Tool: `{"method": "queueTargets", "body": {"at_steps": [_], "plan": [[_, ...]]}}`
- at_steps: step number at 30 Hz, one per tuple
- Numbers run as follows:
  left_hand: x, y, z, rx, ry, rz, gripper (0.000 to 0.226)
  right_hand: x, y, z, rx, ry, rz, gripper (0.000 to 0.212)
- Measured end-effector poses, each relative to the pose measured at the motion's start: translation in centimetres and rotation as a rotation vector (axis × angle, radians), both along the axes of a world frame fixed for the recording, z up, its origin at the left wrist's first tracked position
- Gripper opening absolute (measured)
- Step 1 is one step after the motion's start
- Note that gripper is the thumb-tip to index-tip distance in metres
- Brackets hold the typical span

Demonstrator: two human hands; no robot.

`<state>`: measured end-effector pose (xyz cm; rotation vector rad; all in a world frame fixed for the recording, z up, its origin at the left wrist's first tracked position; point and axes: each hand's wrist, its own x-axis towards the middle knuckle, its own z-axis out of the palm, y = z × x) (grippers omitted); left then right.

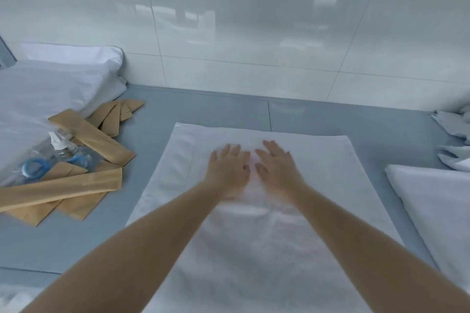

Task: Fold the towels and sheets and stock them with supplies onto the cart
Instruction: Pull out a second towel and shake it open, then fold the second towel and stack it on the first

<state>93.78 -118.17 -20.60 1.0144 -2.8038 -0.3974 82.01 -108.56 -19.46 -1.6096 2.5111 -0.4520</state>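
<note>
The towel (267, 211) lies spread flat in the middle of the frame on the grey worktop (157, 114), its far edge toward the tiled wall and its near end running out of the bottom of the frame. It looks soft, limp and light, with a nap that should cling rather than slide; it will sag wherever it is lifted, so the likely places to take hold are the 2 far corners or the hemmed far edge, pinched and carried toward the near end.

Both hands sit side by side on the upper middle of the towel, short of its far edge. The left hand (229, 168) and right hand (277, 168) lie palm down with fingers (230, 151) stretched out and slightly spread, pressing or smoothing the cloth; neither grips anything. The cloth passes under the palms, and the thumbs nearly meet between them. The hands are a little blurred, so how hard they press is unclear.

At the right edge lies another white cloth (437, 206), just beside the towel. On the left, brown packets (94, 140) lie scattered around clear bottles (63, 150), with pillows (50, 89) behind them in the upper left.
</note>
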Motion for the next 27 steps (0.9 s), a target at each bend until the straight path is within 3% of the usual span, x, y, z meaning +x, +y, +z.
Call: {"method": "queueTargets", "body": {"at_steps": [5, 11, 15, 20, 27], "plan": [[2.5, -0.5, -1.8, -0.062, -0.132, 0.055, 0.056, 0.2, 1.4, -2.4, 0.195, 0.135, -0.036, 0.06], [8.9, -6.1, -1.7, -0.029, -0.19, 0.248, 0.068, -7.5, 7.1, -2.3, 0.284, 0.139, -0.276, 0.067], [7.7, -6.8, -1.2, -0.072, -0.184, 0.364, 0.065, -9.3, 6.7, -1.5, 0.313, 0.108, -0.437, 0.066], [0.6, -3.8, -1.6, -0.086, -0.163, 0.131, 0.067, -4.9, 0.0, -1.9, 0.266, 0.132, -0.258, 0.062], [-1.2, -9.0, -2.3, -0.082, -0.215, 0.193, 0.078, -7.7, -3.4, -3.1, 0.271, 0.162, -0.233, 0.069]]}}
